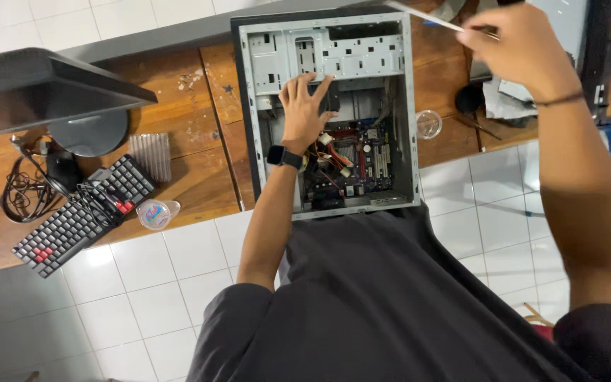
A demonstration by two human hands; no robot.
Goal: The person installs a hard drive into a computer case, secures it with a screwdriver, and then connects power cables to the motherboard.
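Note:
An open desktop computer case (408,106) lies on its side on the wooden table, its motherboard and coloured cables (348,159) showing. My left hand (305,106), with a black watch on the wrist, reaches inside the case and rests with fingers spread on a dark part under the silver drive bays (362,56). My right hand (514,46) is raised above the table to the right of the case, fingers closed on a thin light-coloured stick-like tool (422,15) that points left over the case's top corner.
A dark monitor (37,88), a black keyboard with red keys (83,212), tangled cables (22,191) and a small clear cup (155,213) lie at the left of the table (192,120). A clear round lid (428,124) and scattered parts sit to the right. White tiled floor lies below.

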